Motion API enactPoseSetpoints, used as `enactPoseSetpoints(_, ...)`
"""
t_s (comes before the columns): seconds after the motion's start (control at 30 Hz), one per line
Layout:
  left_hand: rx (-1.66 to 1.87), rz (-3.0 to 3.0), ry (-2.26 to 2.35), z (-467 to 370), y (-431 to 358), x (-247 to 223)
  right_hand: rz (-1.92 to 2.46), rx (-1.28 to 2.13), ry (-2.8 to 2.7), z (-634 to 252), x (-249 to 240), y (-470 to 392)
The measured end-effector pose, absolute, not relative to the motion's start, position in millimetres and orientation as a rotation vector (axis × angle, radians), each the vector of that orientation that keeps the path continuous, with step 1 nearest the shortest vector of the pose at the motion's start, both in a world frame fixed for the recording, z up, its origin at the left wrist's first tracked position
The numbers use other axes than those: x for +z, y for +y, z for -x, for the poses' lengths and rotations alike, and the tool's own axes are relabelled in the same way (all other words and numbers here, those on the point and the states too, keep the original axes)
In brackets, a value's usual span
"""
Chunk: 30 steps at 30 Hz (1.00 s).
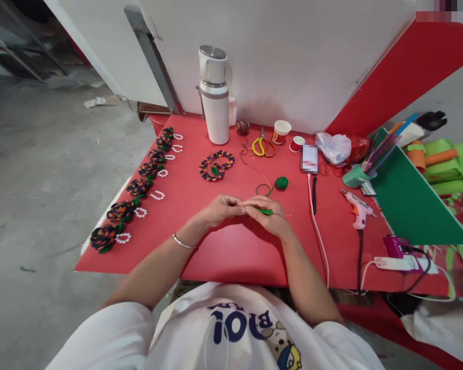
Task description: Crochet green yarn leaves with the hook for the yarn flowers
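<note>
Fingertips of my left hand [224,209] and my right hand [268,216] meet above the red table, both pinched together. A small green piece [265,211] shows between the fingers of my right hand. What my left fingers pinch is too small to make out. Beyond my hands lies a green yarn ball [281,183] with a loose strand. A braided multicoloured cord [216,166] is coiled on the table, with a green leaf shape in it. Along the left edge runs a row of several braided flowers [122,210] beside white bead loops [140,213].
At the back stand a white flask [216,110], yellow-orange scissors [263,147], a paper cup [281,132] and a thread spool [297,144]. To the right are a phone [309,158] with its cable, a pink glue gun [359,211] and a power strip [405,264].
</note>
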<state>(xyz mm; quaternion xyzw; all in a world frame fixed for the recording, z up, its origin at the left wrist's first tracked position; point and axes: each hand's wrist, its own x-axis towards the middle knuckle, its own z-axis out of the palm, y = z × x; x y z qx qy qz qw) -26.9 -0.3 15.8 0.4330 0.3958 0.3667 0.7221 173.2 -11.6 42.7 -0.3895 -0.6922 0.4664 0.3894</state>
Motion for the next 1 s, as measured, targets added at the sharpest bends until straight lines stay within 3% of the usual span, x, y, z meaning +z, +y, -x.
enactPoseSetpoints(0.13, 0.934, -1.037, 0.878, 26.9, 1.4, 16.2, 1.096, 1.196, -1.637, -172.6, 42.0, -11.9)
enactPoseSetpoints(0.37, 1.102, -1.187, 0.908, 25.4, 0.6, 18.3, 1.167, 1.721, -1.235, -166.2, 41.0, -11.5)
enactPoseSetpoints(0.57, 1.054, -1.174, 0.919, 22.3, -1.4, 25.8, 1.235, 1.398, -1.267, -165.4, 44.7, -12.9)
enactPoseSetpoints(0.83, 1.1, -0.797, 0.75, 15.0, -3.5, 32.7, 1.118, 1.266, -1.163, -165.4, 41.6, -14.6)
enactPoseSetpoints(1.0, 1.242, -1.059, 0.89, -0.5, -7.8, 41.7, 1.123, 1.207, -1.19, -166.3, 44.0, -17.6)
